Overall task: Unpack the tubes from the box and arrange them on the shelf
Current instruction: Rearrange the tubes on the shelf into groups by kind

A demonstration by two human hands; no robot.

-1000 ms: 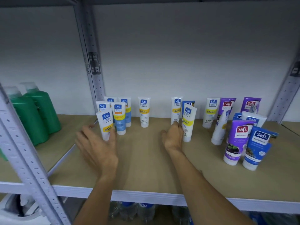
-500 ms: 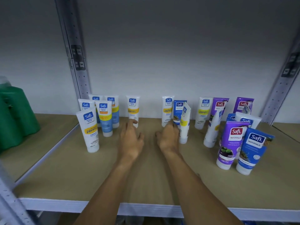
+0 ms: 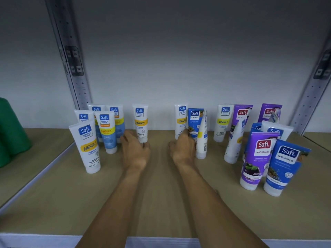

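Several Safi tubes stand cap-down on the wooden shelf. White and yellow Vitamin C tubes cluster at the left; purple tubes and blue tubes stand at the right. My left hand rests at the base of a lone white tube near the back, fingers loosely curled beside it. My right hand grips a white tube turned side-on, in front of a blue Naturals tube and another white tube. No box is in view.
Green bottles stand on the neighbouring shelf at the far left. Grey metal uprights rise at the back left and back right. A white wall closes the back. The shelf's pale front edge runs along the bottom.
My left hand left the left cluster and moved right to the lone white tube. The tube in my right hand turned from face-on to side-on. The view shifted left.
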